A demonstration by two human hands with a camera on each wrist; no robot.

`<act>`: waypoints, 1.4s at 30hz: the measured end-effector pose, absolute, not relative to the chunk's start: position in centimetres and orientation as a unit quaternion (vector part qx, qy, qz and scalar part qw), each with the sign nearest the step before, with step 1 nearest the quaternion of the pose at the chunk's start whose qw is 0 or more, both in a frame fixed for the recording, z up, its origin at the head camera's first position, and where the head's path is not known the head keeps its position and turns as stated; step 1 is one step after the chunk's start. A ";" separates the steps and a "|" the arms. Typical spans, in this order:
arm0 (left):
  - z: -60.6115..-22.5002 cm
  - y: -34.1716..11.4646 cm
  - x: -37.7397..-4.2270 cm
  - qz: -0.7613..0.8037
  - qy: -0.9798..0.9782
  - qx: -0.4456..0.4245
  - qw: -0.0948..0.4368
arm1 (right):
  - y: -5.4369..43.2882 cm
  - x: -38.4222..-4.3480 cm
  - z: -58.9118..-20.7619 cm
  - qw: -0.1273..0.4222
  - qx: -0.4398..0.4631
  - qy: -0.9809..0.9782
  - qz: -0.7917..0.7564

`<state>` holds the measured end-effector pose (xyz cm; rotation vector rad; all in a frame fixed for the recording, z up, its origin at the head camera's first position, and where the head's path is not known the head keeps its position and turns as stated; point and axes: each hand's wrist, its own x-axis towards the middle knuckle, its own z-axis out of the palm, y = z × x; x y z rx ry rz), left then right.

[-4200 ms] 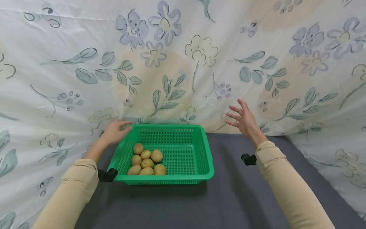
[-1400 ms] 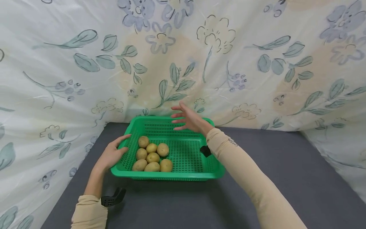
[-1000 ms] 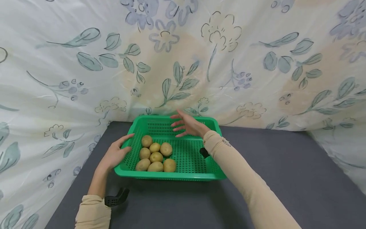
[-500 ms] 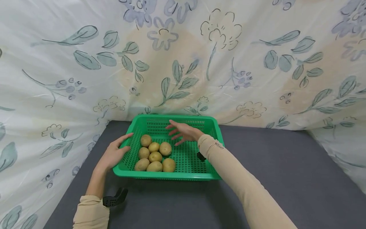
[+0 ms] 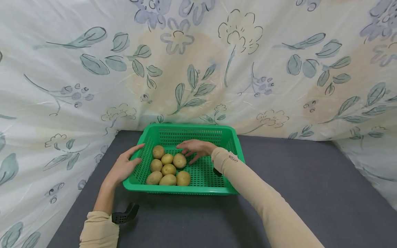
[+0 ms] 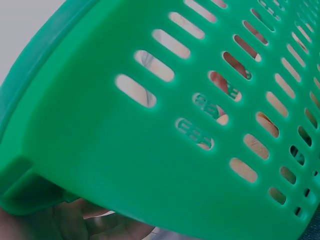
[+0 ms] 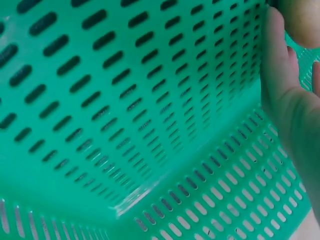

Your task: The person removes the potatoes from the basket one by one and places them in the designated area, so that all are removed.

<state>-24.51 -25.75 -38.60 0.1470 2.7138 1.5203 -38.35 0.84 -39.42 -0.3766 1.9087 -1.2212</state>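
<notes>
Several potatoes [image 5: 168,169] lie clustered in the left half of a green perforated plastic basket [image 5: 211,190]. My left hand [image 5: 122,168] rests at the basket's left rim, thumb and fingers spread. In the left wrist view, part of the left hand [image 6: 95,222] shows beyond the rim. Inside the basket, my right hand [image 5: 196,147] reaches over the rightmost upper potato [image 5: 180,161], fingers loosely bent at its right and far sides. The right wrist view has the right hand [image 7: 290,95] beside a potato [image 7: 302,20] cut off by the frame; whether they touch is unclear.
The basket stands on a dark grey table surface [image 5: 297,179]. Behind and to the sides hangs a floral curtain [image 5: 198,69], close to the basket's far rim. A black wrist mount [image 5: 125,214] hangs from the left wrist.
My right hand has come in from the right, crossed the basket and lowered to the potatoes. My left hand has settled at the left rim. The potatoes keep their arrangement.
</notes>
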 end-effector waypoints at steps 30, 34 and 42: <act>-38.4 -25.8 -24.5 0.499 0.865 0.044 0.015 | -0.4 -37.2 -39.6 0.402 -0.177 0.779 -0.446; -38.3 -25.7 -24.4 0.496 0.867 0.043 0.016 | -0.4 -37.1 -39.5 0.398 -0.179 0.780 -0.449; -38.5 -25.8 -24.3 0.503 0.863 0.043 0.017 | 0.0 -37.0 -39.4 0.393 -0.182 0.778 -0.454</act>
